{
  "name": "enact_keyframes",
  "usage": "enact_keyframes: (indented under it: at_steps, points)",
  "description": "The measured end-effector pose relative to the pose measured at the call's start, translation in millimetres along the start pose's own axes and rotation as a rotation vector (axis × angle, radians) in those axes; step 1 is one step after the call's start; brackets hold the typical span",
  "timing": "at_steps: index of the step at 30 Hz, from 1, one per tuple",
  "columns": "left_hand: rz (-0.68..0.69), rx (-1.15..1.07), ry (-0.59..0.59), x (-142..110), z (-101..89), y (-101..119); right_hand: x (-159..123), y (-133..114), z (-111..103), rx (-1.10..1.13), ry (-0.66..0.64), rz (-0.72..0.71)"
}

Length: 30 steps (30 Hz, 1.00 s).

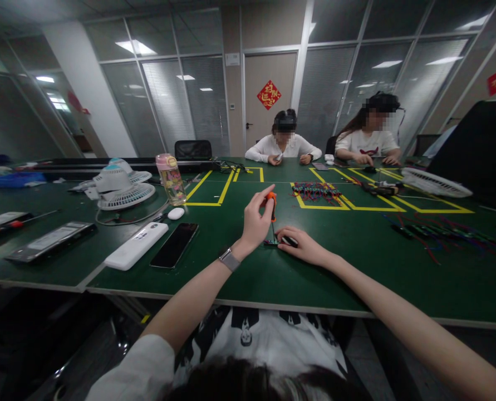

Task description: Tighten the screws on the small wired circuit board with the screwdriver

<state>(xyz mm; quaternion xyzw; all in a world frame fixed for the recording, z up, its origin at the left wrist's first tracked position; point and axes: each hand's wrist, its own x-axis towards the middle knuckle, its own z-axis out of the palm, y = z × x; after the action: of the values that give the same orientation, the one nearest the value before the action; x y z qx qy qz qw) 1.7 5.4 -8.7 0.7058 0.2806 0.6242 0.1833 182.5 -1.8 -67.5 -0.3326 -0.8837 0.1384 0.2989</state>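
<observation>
Dark hair (239, 384), left grip (256, 220) around orange screwdriver (271, 196), right grip (301, 245) apparently holding small board (269, 243) beneath

Left hand (256, 220) high, right hand (300, 245) low

The left forearm (195, 292) slants up and inward to a raised hand, thumb and fingers curled in a grip. The right forearm (383, 301) reaches in from the other side — its hand lower, palm down, fingers bent.

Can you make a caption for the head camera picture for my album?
Left hand holding an orange screwdriver, right hand at a small board on the green table.
</observation>
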Motion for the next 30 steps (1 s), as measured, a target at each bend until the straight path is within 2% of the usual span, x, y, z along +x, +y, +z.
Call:
enact_keyframes:
  at_steps: [3,6,11,15,20,23,27,30]
  points:
    - [0.045,0.138,0.061,0.8,-1.6,5.6,-0.1,0.0,0.5,-0.005,0.005,0.001]
    - [0.048,0.169,0.069,1.6,-3.6,8.0,-0.3,0.7,1.0,-0.003,0.005,0.000]
    - [0.040,0.028,0.001,1.4,-2.3,1.2,-0.1,1.8,1.1,0.006,0.003,-0.002]
    - [-0.051,-0.130,-0.043,0.5,0.6,-1.0,0.2,0.8,0.6,0.010,-0.004,0.003]
    - [0.013,0.070,0.042,0.5,-1.9,6.5,0.1,-0.5,0.3,0.007,-0.003,0.011]
    - [0.000,0.097,0.043,1.4,-4.4,7.4,0.2,-0.4,0.3,0.011,-0.004,0.007]
    - [-0.003,-0.039,-0.013,2.8,-3.3,0.4,0.5,-0.4,0.0,0.011,-0.004,-0.004]
    - [-0.092,-0.244,-0.056,3.6,0.5,-4.2,0.3,-0.9,-0.4,0.005,0.002,-0.001]
